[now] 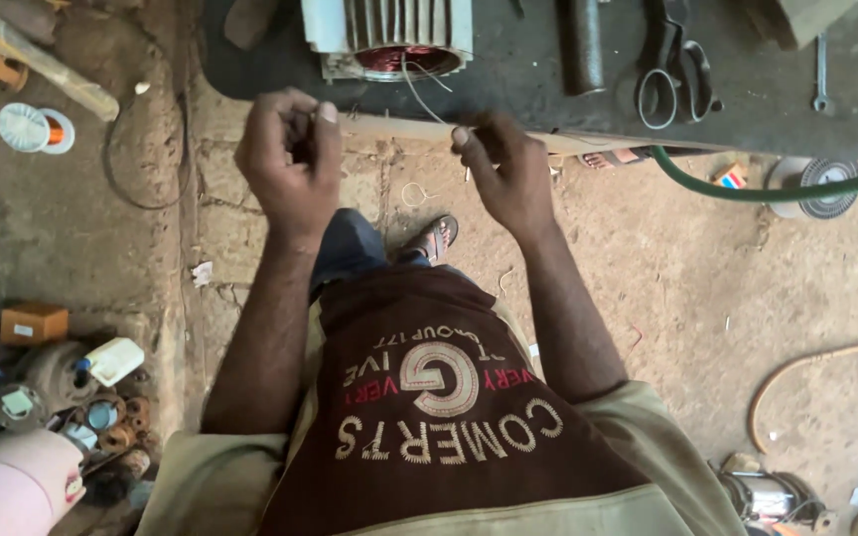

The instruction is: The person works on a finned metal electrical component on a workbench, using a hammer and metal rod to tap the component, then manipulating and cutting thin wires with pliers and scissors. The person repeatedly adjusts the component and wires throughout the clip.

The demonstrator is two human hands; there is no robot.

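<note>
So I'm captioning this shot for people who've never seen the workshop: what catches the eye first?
First the two hands, left hand and right hand, raised side by side mid-frame and pinching a thin wire that leads up to the motor with copper windings on the dark bench. Next, the scissors on the bench and the green hose at right.

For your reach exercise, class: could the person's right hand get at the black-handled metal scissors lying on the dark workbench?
Probably yes: the right hand hangs at the bench edge, and nothing lies between it and the scissors, though it pinches a thin wire.
</note>
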